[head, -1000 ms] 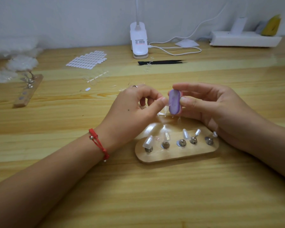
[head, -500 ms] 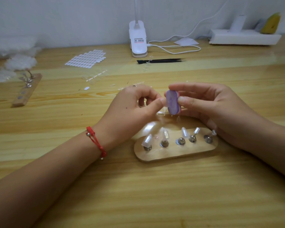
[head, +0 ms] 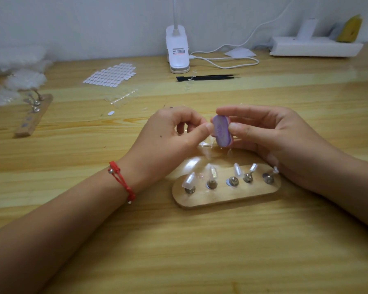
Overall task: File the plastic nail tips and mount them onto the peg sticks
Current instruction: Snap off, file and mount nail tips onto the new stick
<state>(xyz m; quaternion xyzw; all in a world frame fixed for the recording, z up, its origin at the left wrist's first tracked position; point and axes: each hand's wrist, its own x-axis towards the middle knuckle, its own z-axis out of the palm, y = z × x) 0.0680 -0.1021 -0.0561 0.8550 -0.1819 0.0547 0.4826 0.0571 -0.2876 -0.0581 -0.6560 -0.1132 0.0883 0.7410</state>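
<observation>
Filing stage: my left grip (head: 172,134) is pinched on a nail tip too tiny to make out, pressed against the purple file (head: 222,131) clamped in my right grip (head: 270,132), mid-bench just behind the peg board (head: 225,197); next I'd guess it needs gentle seating on a peg.

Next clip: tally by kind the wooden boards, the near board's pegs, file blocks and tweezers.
Wooden boards: 2
Pegs on the near board: 5
Purple file block: 1
Black tweezers: 1
Total: 9
</observation>
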